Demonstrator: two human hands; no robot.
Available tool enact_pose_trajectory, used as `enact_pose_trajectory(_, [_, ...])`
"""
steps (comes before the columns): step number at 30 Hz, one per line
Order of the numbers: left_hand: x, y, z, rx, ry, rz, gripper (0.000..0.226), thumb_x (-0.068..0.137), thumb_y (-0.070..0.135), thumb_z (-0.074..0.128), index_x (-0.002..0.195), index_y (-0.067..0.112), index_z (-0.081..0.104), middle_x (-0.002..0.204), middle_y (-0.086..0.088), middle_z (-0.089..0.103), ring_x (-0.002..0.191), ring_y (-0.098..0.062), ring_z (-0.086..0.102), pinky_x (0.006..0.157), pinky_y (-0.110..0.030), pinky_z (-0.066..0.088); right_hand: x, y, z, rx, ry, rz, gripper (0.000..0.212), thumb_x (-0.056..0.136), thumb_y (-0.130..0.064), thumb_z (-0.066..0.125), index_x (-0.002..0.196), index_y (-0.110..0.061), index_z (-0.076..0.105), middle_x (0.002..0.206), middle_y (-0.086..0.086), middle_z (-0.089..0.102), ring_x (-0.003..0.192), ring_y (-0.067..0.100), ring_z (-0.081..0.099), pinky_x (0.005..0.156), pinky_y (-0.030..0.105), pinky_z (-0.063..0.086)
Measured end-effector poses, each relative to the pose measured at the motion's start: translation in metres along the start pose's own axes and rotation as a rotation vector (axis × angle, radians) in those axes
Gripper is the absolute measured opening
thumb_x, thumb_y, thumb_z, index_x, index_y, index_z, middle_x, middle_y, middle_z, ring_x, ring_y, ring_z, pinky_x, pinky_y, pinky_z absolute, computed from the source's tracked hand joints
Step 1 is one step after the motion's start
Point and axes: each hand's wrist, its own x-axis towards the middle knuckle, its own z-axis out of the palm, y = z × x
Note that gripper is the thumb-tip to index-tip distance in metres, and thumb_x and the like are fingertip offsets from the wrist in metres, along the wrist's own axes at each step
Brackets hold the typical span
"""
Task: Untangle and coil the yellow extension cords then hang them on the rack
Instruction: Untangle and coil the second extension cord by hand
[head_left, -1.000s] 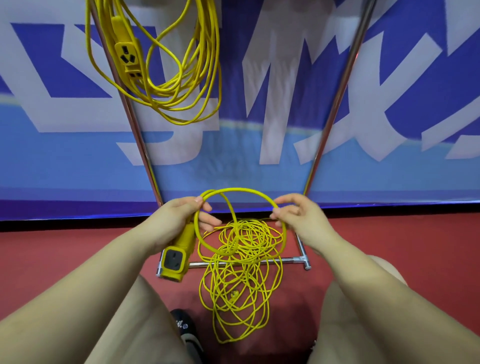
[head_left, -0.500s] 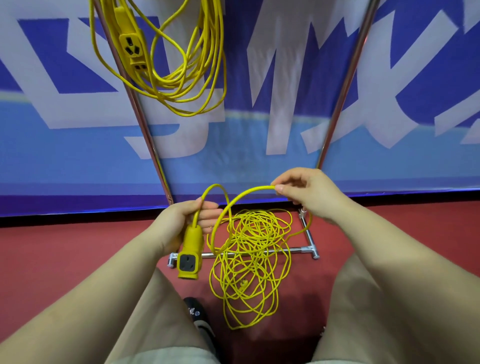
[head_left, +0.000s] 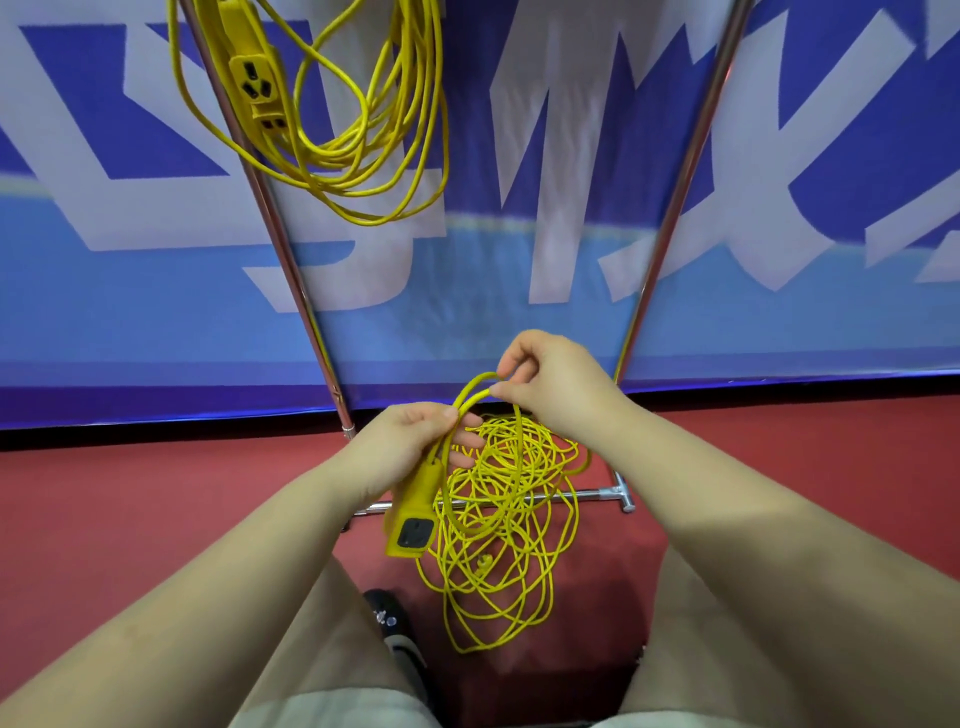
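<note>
Low at centre frame, our left hand (head_left: 415, 447) grips the yellow socket block (head_left: 413, 512) and cord loops while our right hand (head_left: 550, 387) pinches the cord above the tangled pile (head_left: 498, 519) on the red floor (head_left: 156, 509); a coiled cord (head_left: 363, 130) hangs upper left on the rack (head_left: 270, 228).

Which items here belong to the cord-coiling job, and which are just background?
Job:
left hand gripping socket block
right hand pinching cord loop
tangled cord on floor
hung coil
rack

Background:
blue banner
red floor
black shoe
</note>
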Motion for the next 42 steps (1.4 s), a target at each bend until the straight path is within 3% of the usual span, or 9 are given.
enact_pose_trajectory(9, [-0.002, -0.002, 0.008, 0.134, 0.04, 0.135, 0.026, 0.101, 0.012, 0.034, 0.088, 0.008, 0.056, 0.063, 0.001, 0.061, 0.054, -0.008, 0.059, 0.063, -0.022, 0.048, -0.001, 0.007, 0.003, 0.346, -0.029, 0.146, 0.025, 0.076, -0.013, 0.075, 0.071, -0.019, 0.052, 0.06, 0.0, 0.057, 0.048, 0.005, 0.054, 0.045, 0.018, 0.045])
enact_pose_trajectory(15, [-0.002, 0.008, 0.004, -0.11, 0.093, 0.162, 0.027, 0.101, 0.013, 0.034, 0.082, 0.007, 0.052, 0.055, 0.0, 0.058, 0.05, -0.012, 0.059, 0.058, -0.021, 0.053, -0.016, 0.028, 0.01, 0.351, -0.212, 0.195, 0.026, 0.092, -0.038, 0.051, 0.075, -0.021, 0.06, 0.068, -0.003, 0.064, 0.049, -0.006, 0.051, 0.056, 0.011, 0.038])
enact_pose_trajectory(17, [0.0, 0.016, -0.002, -0.189, 0.115, 0.176, 0.028, 0.101, 0.014, 0.034, 0.081, 0.008, 0.052, 0.054, 0.0, 0.058, 0.05, -0.013, 0.059, 0.059, -0.024, 0.054, -0.023, 0.045, 0.011, 0.307, -0.239, 0.237, 0.031, 0.093, -0.04, 0.048, 0.074, -0.021, 0.063, 0.072, -0.004, 0.066, 0.065, -0.002, 0.057, 0.075, 0.02, 0.044])
enact_pose_trajectory(20, [0.001, 0.02, -0.014, -0.192, 0.136, 0.171, 0.028, 0.101, 0.014, 0.034, 0.081, 0.008, 0.053, 0.054, 0.001, 0.058, 0.049, -0.012, 0.058, 0.061, -0.025, 0.054, -0.028, 0.065, -0.004, 0.393, -0.198, 0.272, 0.018, 0.091, -0.025, 0.057, 0.076, -0.018, 0.064, 0.074, -0.002, 0.064, 0.075, 0.01, 0.056, 0.08, 0.026, 0.041])
enact_pose_trajectory(24, [-0.002, 0.006, -0.021, -0.123, 0.103, 0.071, 0.027, 0.101, 0.013, 0.034, 0.084, 0.006, 0.055, 0.057, -0.001, 0.063, 0.051, -0.012, 0.061, 0.061, -0.024, 0.054, -0.019, 0.064, -0.032, 0.745, -0.021, 0.327, 0.014, 0.088, -0.003, 0.055, 0.082, -0.014, 0.062, 0.063, -0.005, 0.063, 0.057, -0.002, 0.058, 0.057, 0.009, 0.044])
enact_pose_trajectory(29, [0.0, 0.003, -0.018, -0.18, 0.076, 0.001, 0.028, 0.101, 0.016, 0.034, 0.099, 0.007, 0.061, 0.085, -0.003, 0.074, 0.073, -0.013, 0.071, 0.064, -0.022, 0.056, -0.007, 0.048, -0.045, 0.574, -0.023, 0.197, 0.01, 0.084, -0.002, 0.062, 0.082, -0.012, 0.063, 0.06, -0.008, 0.062, 0.051, -0.006, 0.055, 0.05, 0.008, 0.042])
enact_pose_trajectory(34, [0.001, 0.007, -0.02, -0.397, 0.095, -0.022, 0.03, 0.101, 0.019, 0.033, 0.101, 0.009, 0.061, 0.09, -0.002, 0.074, 0.077, -0.013, 0.072, 0.065, -0.023, 0.056, -0.003, 0.051, -0.05, 0.488, -0.078, 0.154, 0.01, 0.083, 0.0, 0.063, 0.083, -0.009, 0.065, 0.056, -0.011, 0.063, 0.052, -0.006, 0.056, 0.052, 0.007, 0.044])
enact_pose_trajectory(38, [0.0, 0.01, -0.018, -0.24, 0.07, -0.004, 0.028, 0.101, 0.015, 0.035, 0.1, 0.008, 0.062, 0.081, -0.002, 0.074, 0.065, -0.007, 0.069, 0.061, -0.018, 0.055, -0.004, 0.045, -0.041, 0.455, -0.077, 0.15, 0.009, 0.083, -0.002, 0.064, 0.081, -0.01, 0.065, 0.058, -0.011, 0.063, 0.053, -0.008, 0.055, 0.053, 0.005, 0.04])
enact_pose_trajectory(42, [0.007, 0.005, -0.008, -0.086, 0.003, 0.031, 0.026, 0.099, 0.013, 0.038, 0.107, 0.004, 0.062, 0.095, -0.005, 0.072, 0.083, -0.011, 0.07, 0.075, -0.017, 0.055, 0.0, 0.03, -0.026, 0.422, -0.011, 0.11, 0.015, 0.083, -0.006, 0.066, 0.074, -0.018, 0.064, 0.07, 0.004, 0.062, 0.063, 0.004, 0.056, 0.068, 0.014, 0.043])
